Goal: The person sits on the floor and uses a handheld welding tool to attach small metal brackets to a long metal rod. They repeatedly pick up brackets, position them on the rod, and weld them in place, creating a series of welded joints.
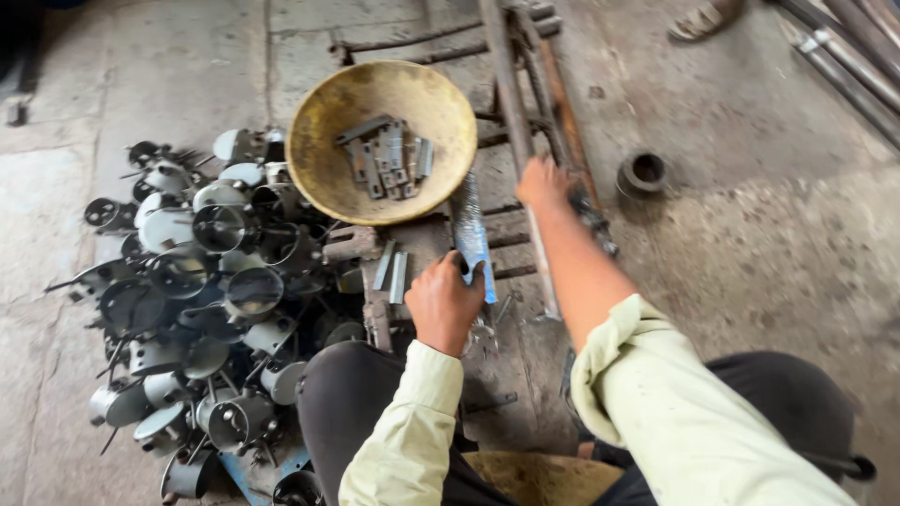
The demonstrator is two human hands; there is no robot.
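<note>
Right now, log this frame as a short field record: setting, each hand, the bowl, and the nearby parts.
setting: concrete workshop floor, person seated low, seen from above
left hand: closed around one end of a long flat metal strip
right hand: resting on a rusty lever bar of the metal frame
bowl: worn yellowish metal pan holding small flat grey metal pieces
pile: round metal cup-shaped parts heaped at left
other: metal ring on floor at right
</note>
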